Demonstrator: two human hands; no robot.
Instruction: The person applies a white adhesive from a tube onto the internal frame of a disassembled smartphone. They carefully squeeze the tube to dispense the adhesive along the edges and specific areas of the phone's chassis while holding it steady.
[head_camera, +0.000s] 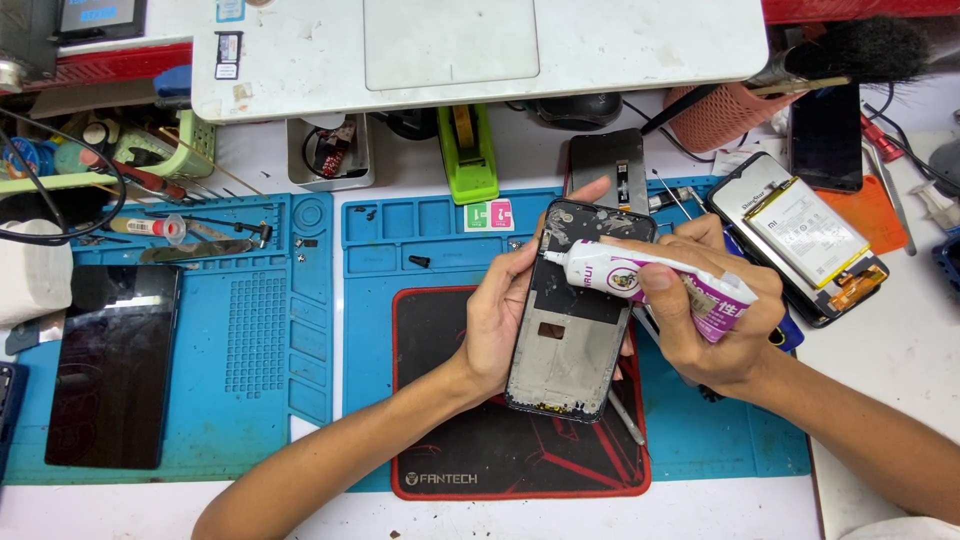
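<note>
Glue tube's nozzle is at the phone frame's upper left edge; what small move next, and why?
Probably draw the glue tube slowly down the frame's left edge: the left hand grips the phone frame there, the right hand squeezes the tube, nozzle at the top corner.

Left hand (497, 318) cupped upward, right hand (715, 325) in closed grip.

There is a single view, from a camera worn on the person's head. It looks steeply down, almost straight onto the bench (880, 350), from close above. The person's near edge lies at the bottom of the picture and the far side, with a laptop (480, 45), at the top. Both forearms enter from the bottom, and the left hand (500, 310) and right hand (710, 330) meet near the centre over a blue mat (260, 330). With no second view, nothing is shared.
</note>
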